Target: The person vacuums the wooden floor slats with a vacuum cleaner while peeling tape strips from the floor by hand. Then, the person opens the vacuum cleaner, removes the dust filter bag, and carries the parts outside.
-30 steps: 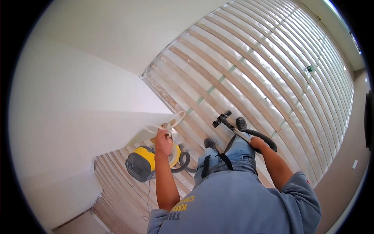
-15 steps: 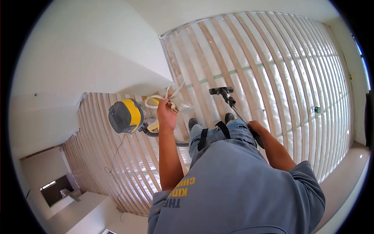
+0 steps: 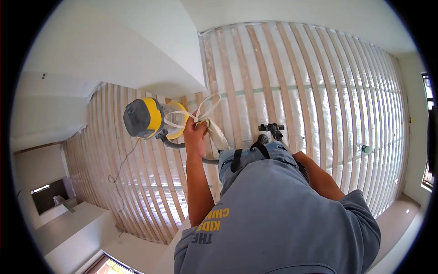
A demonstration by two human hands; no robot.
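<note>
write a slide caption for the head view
Left hand gripping a looped cloth, right hand on the wand, vacuum on a slatted floor.

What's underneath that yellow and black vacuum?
Wooden strips with silvery sheeting between them show around the vacuum; whatever lies directly under its base is covered.

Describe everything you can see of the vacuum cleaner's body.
The vacuum body has a dark grey, plastic-looking head, a yellow band, a pale, translucent-looking drum and yellow near its base. It appears to stand upright on the slatted floor, beyond the left hand. A dark hose runs from its side; a thin cord trails from it. The hand and a cream strap loop cover part of it; contact isn't clear.
</note>
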